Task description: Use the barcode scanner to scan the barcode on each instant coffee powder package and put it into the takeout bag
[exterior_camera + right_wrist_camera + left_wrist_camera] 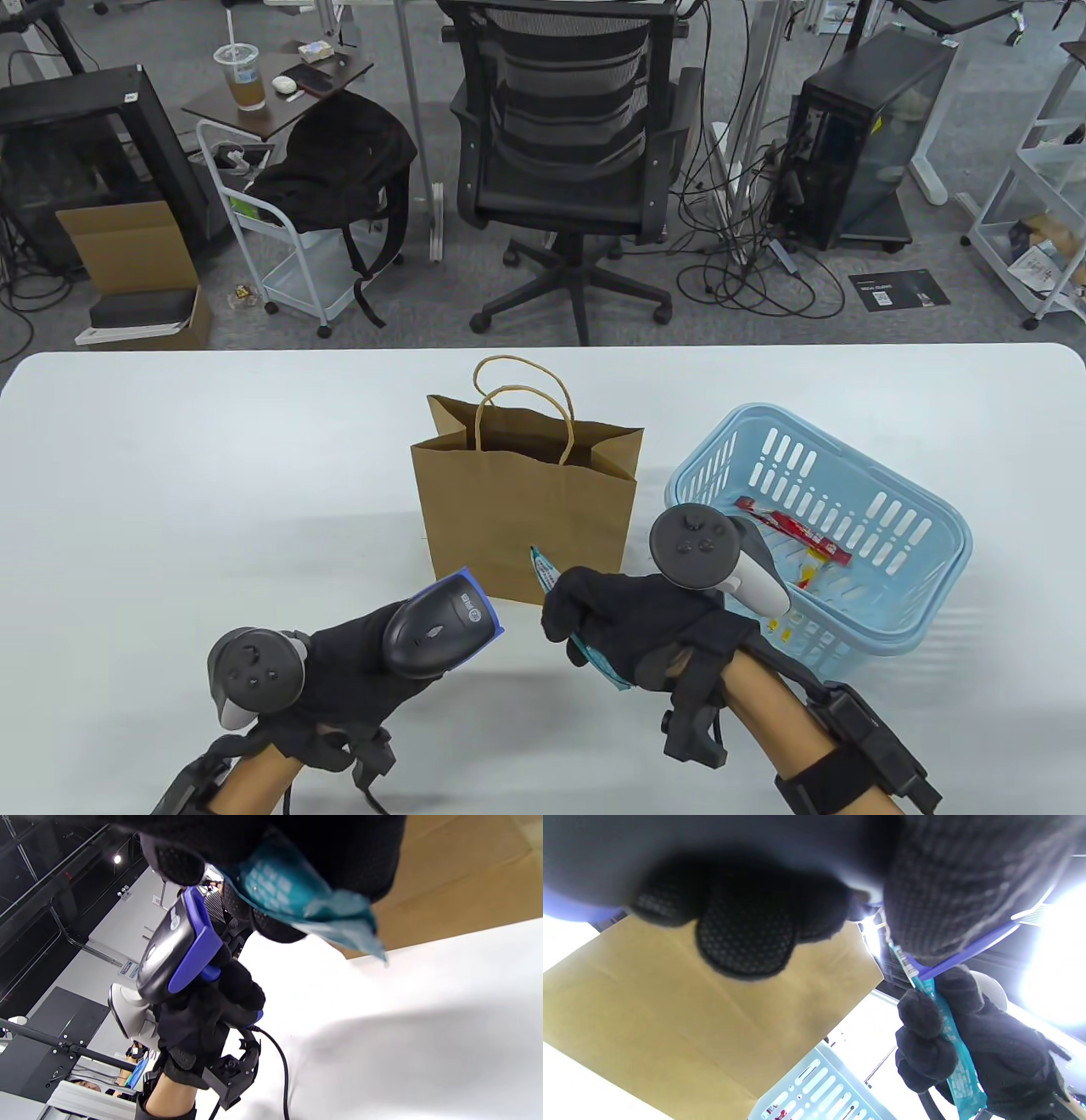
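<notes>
Gloved hands work at the near edge of a white surface (170, 475): the left hand (339, 679) grips a black-and-blue barcode scanner (437, 624), fingers curled round its handle, its blue-rimmed head angled toward the right hand (636, 624). A small label sits on the scanner's head, its writing too small to read. The right hand pinches a teal instant coffee stick (950, 1035), held roughly upright between thumb and curled fingers, just beside the scanner's window. In the left wrist view, a barcode strip shows at the stick's upper end, right beside the scanner's blue rim; white print runs down the packet but cannot be read. In the right wrist view, the stick's crimped lower end (339, 921) pokes out below the glove, and a black cable (280, 1065) trails from the scanner's handle across the surface.

Behind the hands stands a brown paper takeout bag (526, 509), upright and open-topped, with twisted paper handles and no print on the side that faces the camera. To its right, close by, sits a pale blue slotted basket (925, 543) holding a red coffee stick (793, 531) with white lettering too small to make out, and some smaller yellow-and-red bits partly hidden by the right hand's tracker (696, 548).

Beyond the surface, a black mesh office chair (568, 144), a black backpack (339, 161) slung on a white cart, an iced drink in a clear cup (242, 76) and a computer tower (865, 136) stand on grey carpet.
</notes>
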